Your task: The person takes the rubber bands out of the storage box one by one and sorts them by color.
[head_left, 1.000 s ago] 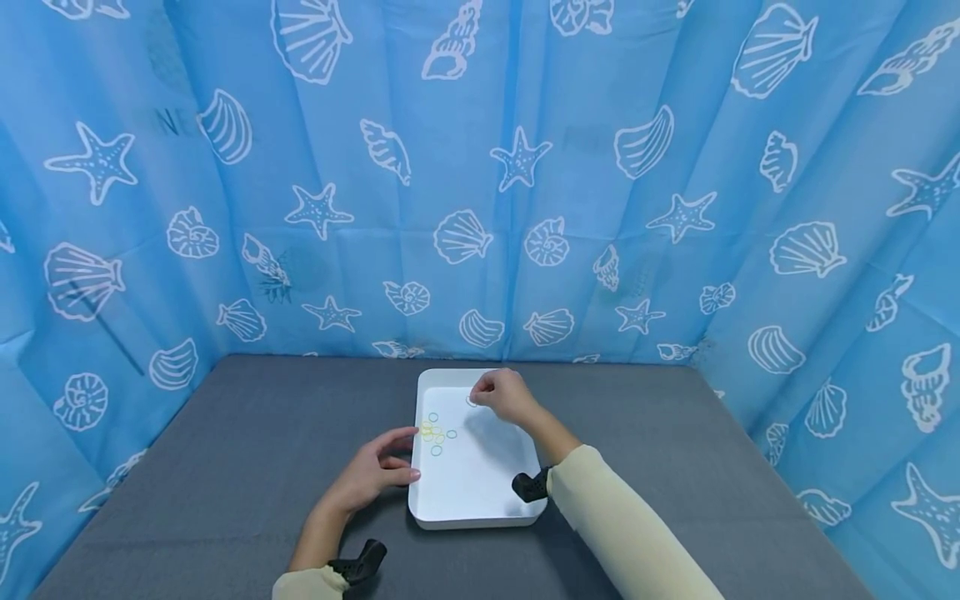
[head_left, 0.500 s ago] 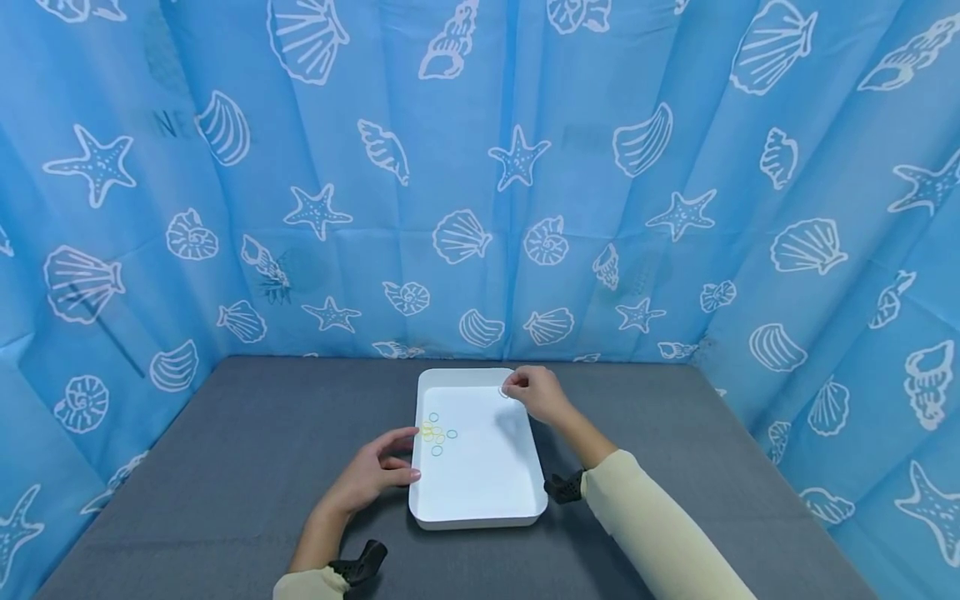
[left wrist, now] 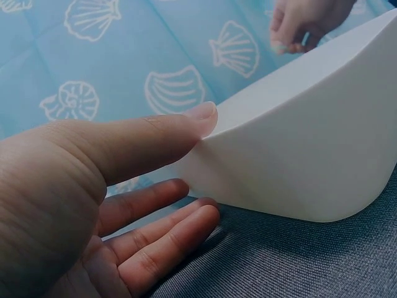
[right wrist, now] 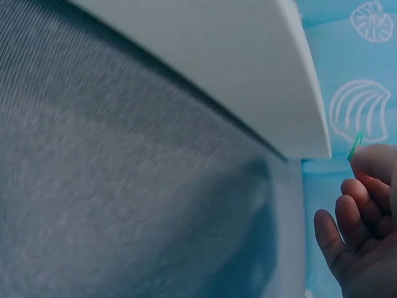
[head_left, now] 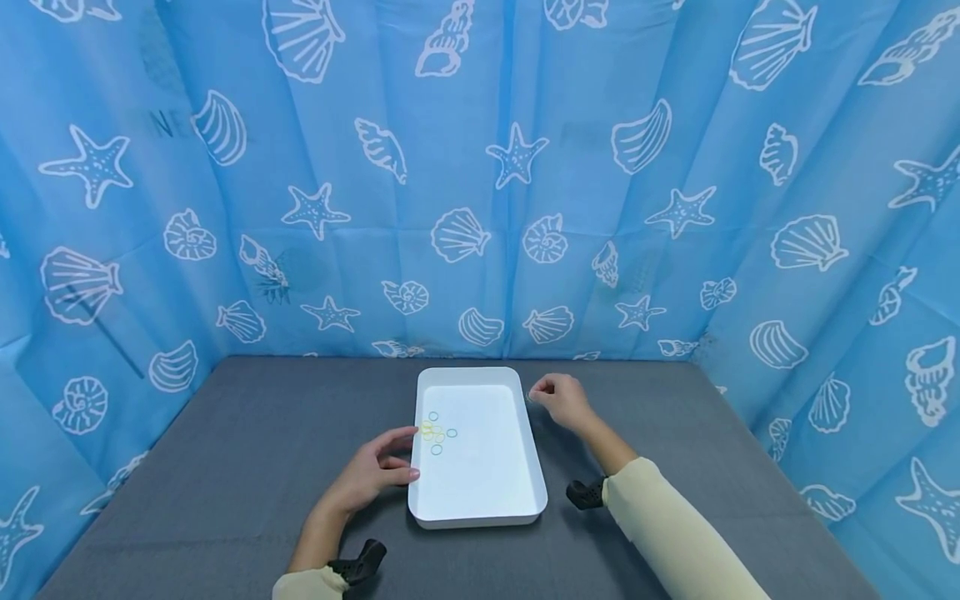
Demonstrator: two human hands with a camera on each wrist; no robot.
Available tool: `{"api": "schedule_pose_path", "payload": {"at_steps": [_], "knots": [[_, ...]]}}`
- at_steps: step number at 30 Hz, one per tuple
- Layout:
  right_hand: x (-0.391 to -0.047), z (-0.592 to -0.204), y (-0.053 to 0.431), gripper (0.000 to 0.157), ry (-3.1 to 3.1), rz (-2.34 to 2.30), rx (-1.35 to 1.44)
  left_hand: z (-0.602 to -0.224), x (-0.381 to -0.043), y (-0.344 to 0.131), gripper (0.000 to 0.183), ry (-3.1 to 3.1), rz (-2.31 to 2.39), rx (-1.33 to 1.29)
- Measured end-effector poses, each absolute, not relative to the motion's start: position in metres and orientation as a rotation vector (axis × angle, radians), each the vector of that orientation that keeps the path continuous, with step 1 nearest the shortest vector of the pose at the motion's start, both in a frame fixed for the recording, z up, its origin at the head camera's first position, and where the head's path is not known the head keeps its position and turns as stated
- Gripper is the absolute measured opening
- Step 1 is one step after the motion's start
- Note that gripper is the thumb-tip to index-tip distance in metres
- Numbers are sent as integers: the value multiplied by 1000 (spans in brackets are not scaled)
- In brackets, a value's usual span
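Note:
A white rectangular tray (head_left: 483,479) lies on the grey cloth. Near its left wall sit several thin yellow rings (head_left: 428,432) in a cluster, with a few green rings (head_left: 452,433) around them. My left hand (head_left: 372,472) touches the tray's left side; in the left wrist view its thumb (left wrist: 192,124) rests on the rim while the other fingers stay loosely extended below. Beyond the tray's far right corner, my right hand (head_left: 564,402) is raised over the cloth. Between its thumb and index finger it pinches a small green ring (right wrist: 355,147), plain in the right wrist view.
Grey cloth (head_left: 637,433) covers the table around the tray. A blue curtain (head_left: 480,183) with white shell and starfish prints hangs behind it and along both sides. Each wrist carries a black device (head_left: 587,493).
My right hand has carried the pinched ring rightward from above the tray, across its right rim, to over the cloth outside. The left hand and tray stay in place.

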State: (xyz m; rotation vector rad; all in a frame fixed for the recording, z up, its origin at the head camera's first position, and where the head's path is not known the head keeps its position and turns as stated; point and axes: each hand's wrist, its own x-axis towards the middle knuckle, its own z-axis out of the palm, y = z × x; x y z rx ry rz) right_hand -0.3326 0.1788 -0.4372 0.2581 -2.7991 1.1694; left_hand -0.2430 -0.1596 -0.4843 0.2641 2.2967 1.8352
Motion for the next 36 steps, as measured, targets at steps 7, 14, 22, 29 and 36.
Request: {"api": "schedule_pose_path", "payload": {"at_steps": [7,14,22,29,36], "knots": [[-336,-450,190,9,-2782,1108,243,-484,-243,-159,70,2288,1844,251],[-339,-463,200,10,-2801,1080,152,-486,-244,-158,70,2269,1860,254],[-345,-470,206,12,-2805,1143,24,-485,-244,-159,68,2241,1887,249],[-352,-474,205,13,-2811,1134,-81,-486,-244,-161,68,2250,1882,262],[-356,-475,204,14,-2800,1101,-151,-487,-243,-161,69,2302,1852,281]]}}
